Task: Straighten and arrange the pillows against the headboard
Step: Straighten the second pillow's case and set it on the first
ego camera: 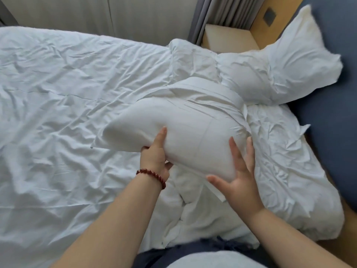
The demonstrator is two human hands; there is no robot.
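Head view: pillow (183, 128) is seeming soft, light.
Left grip (155, 154) is pinching its edge; right grip (238, 176) is pressing open-palmed.

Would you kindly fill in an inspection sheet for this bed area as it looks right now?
Surface: bed under a wrinkled white duvet.
Job's things: held pillow raised over the bed; second pillow crumpled, leaning on the blue headboard.
Clutter: bunched bedding beneath the held pillow.
Hands: left hand grips the held pillow's near edge; right hand open, fingers spread against its end.
Cables: nothing seen.
Surroundings: grey curtain, wooden bedside shelf, wall switch plate.
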